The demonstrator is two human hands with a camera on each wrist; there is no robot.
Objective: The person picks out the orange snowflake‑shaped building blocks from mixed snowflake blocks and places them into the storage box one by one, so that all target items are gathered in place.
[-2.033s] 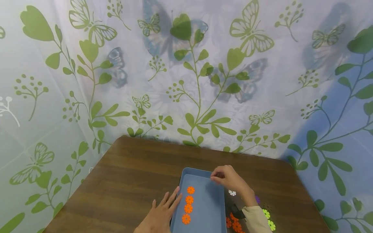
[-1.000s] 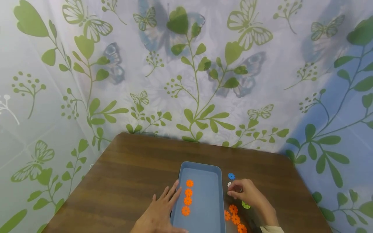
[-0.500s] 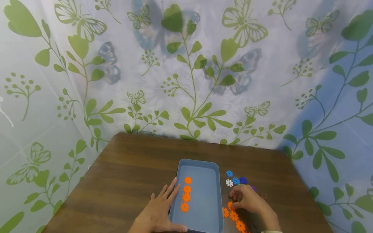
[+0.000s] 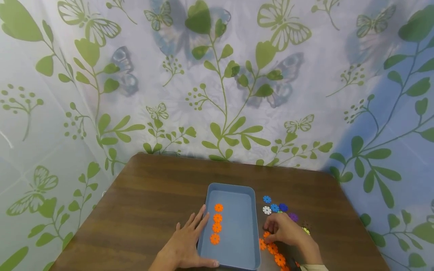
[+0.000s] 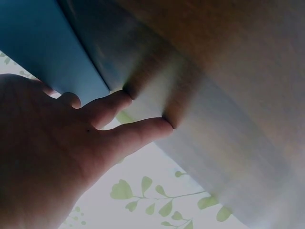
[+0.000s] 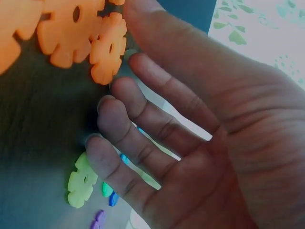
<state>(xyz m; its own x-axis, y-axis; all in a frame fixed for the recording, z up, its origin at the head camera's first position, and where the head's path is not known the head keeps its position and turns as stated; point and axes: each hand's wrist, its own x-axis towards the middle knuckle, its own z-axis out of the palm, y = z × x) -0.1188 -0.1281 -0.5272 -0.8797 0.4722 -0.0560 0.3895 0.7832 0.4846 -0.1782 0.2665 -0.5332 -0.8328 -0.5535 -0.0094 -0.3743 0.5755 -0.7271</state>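
A blue-grey rectangular tray (image 4: 239,222) lies on the table with a column of orange notched plastic discs (image 4: 217,227) in its left part. My left hand (image 4: 184,241) rests along the tray's left side, fingers spread and thumb at its near edge; in the left wrist view, two fingertips (image 5: 157,125) touch the table. To the right of the tray, my right hand (image 4: 286,229) is low over a cluster of loose orange discs (image 4: 279,259). In the right wrist view, its thumb and bent fingers stand apart beside an orange disc (image 6: 108,47), with no grip visible.
Beyond the right hand lie blue discs (image 4: 266,199), a white disc (image 4: 266,210), a dark blue disc (image 4: 283,207) and a purple disc (image 4: 293,217). A yellow-green disc (image 6: 82,181) shows below the fingers. A patterned curtain (image 4: 217,94) hangs behind the wooden table (image 4: 159,188).
My right hand has moved from above the tray's far right corner down to the orange discs on its right. The left hand stays at the tray, its thumb now on the near edge.
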